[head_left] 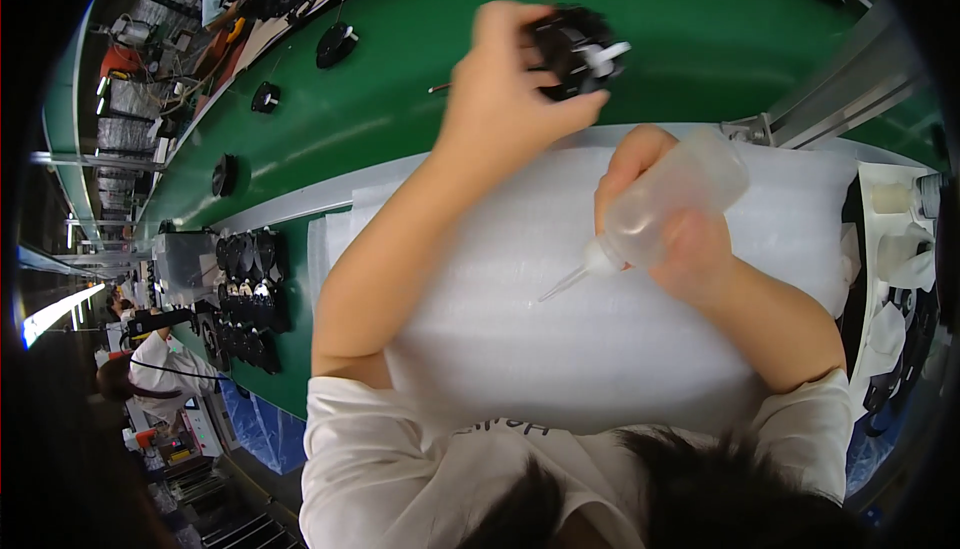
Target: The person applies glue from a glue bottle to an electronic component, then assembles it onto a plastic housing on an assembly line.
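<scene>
"What's the part (572, 41) in the left hand (508, 89) made of?"
"Black plastic, by its look; blurred."
"And the bottle (688, 184) in the right hand (692, 257)?"
"Translucent plastic, smooth."
"Under that hand?"
"White sheeting (500, 339), faintly wrinkled, softly shiny."
"Beyond the left hand?"
"A smooth, glossy green surface (710, 44)."

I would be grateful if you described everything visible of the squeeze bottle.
The squeeze bottle is translucent, whitish and looks like soft plastic, with a rounded base and a pale collar leading to a thin, tapered nozzle. It is tilted, base up and right, nozzle pointing down and left over the white sheet. The right grip wraps around it. Its contents cannot be made out.
</scene>
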A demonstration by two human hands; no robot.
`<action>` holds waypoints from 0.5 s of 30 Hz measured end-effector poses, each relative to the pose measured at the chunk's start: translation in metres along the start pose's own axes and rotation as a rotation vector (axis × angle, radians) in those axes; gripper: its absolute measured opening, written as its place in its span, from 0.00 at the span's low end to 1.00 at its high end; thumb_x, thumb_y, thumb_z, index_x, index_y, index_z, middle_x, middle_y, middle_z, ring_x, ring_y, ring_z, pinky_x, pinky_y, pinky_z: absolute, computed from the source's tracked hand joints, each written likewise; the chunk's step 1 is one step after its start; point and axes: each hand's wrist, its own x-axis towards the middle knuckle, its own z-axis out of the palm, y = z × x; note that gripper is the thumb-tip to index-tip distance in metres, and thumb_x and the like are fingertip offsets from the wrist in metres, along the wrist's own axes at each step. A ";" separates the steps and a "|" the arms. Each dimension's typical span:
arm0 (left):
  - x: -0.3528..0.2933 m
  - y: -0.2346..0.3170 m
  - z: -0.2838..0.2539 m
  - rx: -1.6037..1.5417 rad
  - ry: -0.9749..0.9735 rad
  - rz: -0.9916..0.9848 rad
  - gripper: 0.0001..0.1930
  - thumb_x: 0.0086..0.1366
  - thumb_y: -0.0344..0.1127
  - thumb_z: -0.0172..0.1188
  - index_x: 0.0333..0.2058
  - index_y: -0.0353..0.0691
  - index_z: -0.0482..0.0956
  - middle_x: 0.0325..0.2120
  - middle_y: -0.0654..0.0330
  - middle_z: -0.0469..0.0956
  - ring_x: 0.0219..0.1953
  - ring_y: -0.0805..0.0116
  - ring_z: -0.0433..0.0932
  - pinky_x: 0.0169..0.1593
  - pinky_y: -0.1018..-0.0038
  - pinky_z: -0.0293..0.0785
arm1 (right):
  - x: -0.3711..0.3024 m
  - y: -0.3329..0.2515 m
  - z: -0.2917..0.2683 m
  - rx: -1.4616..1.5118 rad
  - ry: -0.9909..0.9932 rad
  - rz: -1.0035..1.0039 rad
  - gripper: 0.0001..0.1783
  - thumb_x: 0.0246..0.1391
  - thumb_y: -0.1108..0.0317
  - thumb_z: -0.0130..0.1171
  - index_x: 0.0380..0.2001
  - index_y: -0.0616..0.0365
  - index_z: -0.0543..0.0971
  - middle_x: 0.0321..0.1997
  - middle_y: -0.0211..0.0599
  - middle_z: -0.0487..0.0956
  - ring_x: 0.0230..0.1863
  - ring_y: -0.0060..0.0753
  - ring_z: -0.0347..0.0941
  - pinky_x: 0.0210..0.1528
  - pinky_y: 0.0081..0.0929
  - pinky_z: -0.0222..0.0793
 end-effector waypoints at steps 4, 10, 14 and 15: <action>-0.053 -0.017 -0.041 0.015 0.109 0.386 0.35 0.37 0.27 0.67 0.45 0.33 0.58 0.41 0.49 0.66 0.41 0.62 0.69 0.42 0.71 0.71 | -0.003 0.000 0.001 -0.376 -0.022 -0.406 0.28 0.30 0.54 0.67 0.32 0.58 0.69 0.31 0.33 0.69 0.28 0.24 0.65 0.27 0.19 0.61; -0.096 -0.005 -0.059 0.002 -0.068 0.056 0.18 0.52 0.30 0.51 0.43 0.31 0.64 0.36 0.46 0.69 0.34 0.57 0.70 0.41 0.70 0.66 | -0.023 -0.024 0.012 -0.663 -0.117 -0.562 0.35 0.36 0.48 0.64 0.43 0.50 0.60 0.29 0.37 0.67 0.23 0.26 0.58 0.26 0.23 0.52; -0.095 0.006 -0.052 -0.124 -0.145 0.187 0.19 0.50 0.29 0.51 0.42 0.27 0.65 0.36 0.45 0.70 0.35 0.53 0.70 0.41 0.67 0.65 | -0.023 -0.039 0.017 -0.725 -0.330 -0.462 0.34 0.37 0.49 0.63 0.45 0.47 0.59 0.30 0.38 0.68 0.23 0.27 0.58 0.25 0.26 0.50; -0.095 0.008 -0.049 -0.079 -0.193 0.264 0.19 0.50 0.29 0.52 0.42 0.26 0.65 0.36 0.44 0.70 0.35 0.53 0.70 0.42 0.67 0.65 | -0.026 -0.039 0.019 -0.802 -0.300 -0.500 0.33 0.37 0.49 0.63 0.45 0.47 0.59 0.30 0.38 0.68 0.23 0.27 0.58 0.25 0.27 0.50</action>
